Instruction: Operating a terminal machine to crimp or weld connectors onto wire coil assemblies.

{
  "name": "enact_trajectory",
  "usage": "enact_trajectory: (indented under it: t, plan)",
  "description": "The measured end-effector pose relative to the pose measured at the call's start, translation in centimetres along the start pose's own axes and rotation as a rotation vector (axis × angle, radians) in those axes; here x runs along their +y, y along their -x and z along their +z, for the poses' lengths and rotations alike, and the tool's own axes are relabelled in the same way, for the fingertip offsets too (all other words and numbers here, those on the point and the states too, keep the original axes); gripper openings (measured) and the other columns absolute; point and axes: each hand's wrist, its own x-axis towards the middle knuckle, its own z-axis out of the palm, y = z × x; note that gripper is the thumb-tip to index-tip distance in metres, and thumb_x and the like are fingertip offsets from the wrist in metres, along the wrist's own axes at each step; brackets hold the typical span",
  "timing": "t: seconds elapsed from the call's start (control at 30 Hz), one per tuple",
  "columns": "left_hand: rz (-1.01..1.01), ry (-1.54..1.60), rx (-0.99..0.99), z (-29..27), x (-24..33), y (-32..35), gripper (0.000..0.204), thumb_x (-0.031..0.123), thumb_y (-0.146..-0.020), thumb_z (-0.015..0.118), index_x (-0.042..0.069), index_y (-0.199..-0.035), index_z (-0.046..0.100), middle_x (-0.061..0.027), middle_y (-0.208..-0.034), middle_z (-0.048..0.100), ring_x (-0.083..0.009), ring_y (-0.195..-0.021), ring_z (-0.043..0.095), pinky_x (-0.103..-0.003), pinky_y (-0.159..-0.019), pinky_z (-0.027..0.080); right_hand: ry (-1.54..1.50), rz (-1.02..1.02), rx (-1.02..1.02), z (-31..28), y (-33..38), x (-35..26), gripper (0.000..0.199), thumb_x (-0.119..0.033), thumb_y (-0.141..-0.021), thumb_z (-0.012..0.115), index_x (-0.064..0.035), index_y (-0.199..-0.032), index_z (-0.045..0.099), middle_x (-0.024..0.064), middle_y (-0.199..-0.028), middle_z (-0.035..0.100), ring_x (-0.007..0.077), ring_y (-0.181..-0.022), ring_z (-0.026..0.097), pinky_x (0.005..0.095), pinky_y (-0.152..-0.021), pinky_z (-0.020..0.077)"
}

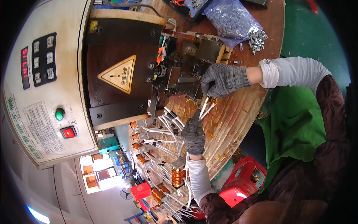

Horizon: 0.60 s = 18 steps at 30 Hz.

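Observation:
My right hand (223,80), in a grey knit glove, is closed in a pinch at the end of a white wire (204,107), beside the metal tooling (182,78) of a press. Whatever small part lies between those fingertips is hidden. My left hand (193,136), gloved alike, is closed around the white wires lower down, with its index finger along them. A second white wire end (209,110) sticks out beside the first. Copper-wound coils (178,177) with white leads lie on the wooden table (231,123) near my left hand.
The press housing (48,93) carries a lit display, buttons and a yellow warning triangle (118,74). A plastic bag of metal cable lugs (233,18) lies on the table, with loose lugs (257,41) spilling out. Beside the table stands a red plastic stool (236,186). Yellowish scraps litter the wood.

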Motion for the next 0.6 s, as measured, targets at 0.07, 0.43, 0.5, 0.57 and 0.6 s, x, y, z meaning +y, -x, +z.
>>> enact_trajectory:
  t: [0.07, 0.43, 0.5, 0.57, 0.6]
  plan:
    - [-0.058, 0.076, -0.01, 0.1, -0.6, -0.4, 0.032, -0.003, -0.081, 0.055, 0.003, -0.111, 0.063, -0.0117, -0.084, 0.065, -0.0165, -0.07, 0.062, -0.029, -0.065, 0.05, -0.078, 0.147, -0.027, -0.5, -0.5, -0.2, 0.008, -0.004, -0.078, 0.063, -0.0015, -0.085, 0.068, 0.0058, -0.07, 0.066, 0.0123, -0.06, 0.063, 0.025, -0.053, 0.0511]
    - [-0.028, 0.051, -0.022, 0.7, -1.7, -1.4, 0.028, 0.002, -0.083, 0.056, 0.004, -0.11, 0.063, -0.0163, -0.084, 0.062, -0.0294, -0.072, 0.062, -0.036, -0.065, 0.048, -0.165, 0.243, -0.027, -1.2, -1.8, -0.3, 0.01, -0.004, -0.079, 0.064, -0.0005, -0.087, 0.068, 0.0065, -0.073, 0.065, 0.0124, -0.06, 0.063, 0.0236, -0.051, 0.0531]
    - [-0.063, 0.048, -0.034, 0.9, -1.7, -1.9, 0.027, 0.003, -0.083, 0.056, 0.003, -0.11, 0.063, -0.0163, -0.085, 0.063, -0.0293, -0.073, 0.062, -0.036, -0.066, 0.049, -0.136, 0.215, -0.021, -1.4, -2.0, -0.1, 0.01, -0.004, -0.079, 0.064, -0.0004, -0.087, 0.068, 0.0069, -0.073, 0.065, 0.0131, -0.061, 0.063, 0.0239, -0.051, 0.0533]
    - [-0.062, 0.048, -0.024, 1.1, -1.9, -2.4, 0.027, 0.003, -0.083, 0.056, 0.002, -0.109, 0.063, -0.0163, -0.086, 0.063, -0.0291, -0.074, 0.062, -0.035, -0.067, 0.049, -0.063, 0.195, -0.01, -1.6, -2.3, 0.0, 0.01, -0.004, -0.079, 0.065, -0.0001, -0.088, 0.067, 0.007, -0.075, 0.065, 0.0139, -0.061, 0.064, 0.0243, -0.052, 0.0539]
    - [-0.047, 0.051, -0.011, 1.1, -2.0, -2.6, 0.026, 0.003, -0.083, 0.056, 0.002, -0.108, 0.063, -0.0163, -0.087, 0.064, -0.0289, -0.075, 0.062, -0.035, -0.068, 0.049, -0.094, 0.202, -0.01, -1.7, -2.5, 0.0, 0.01, -0.004, -0.079, 0.065, 0.0001, -0.087, 0.066, 0.0073, -0.075, 0.065, 0.0141, -0.062, 0.064, 0.0246, -0.052, 0.0543]
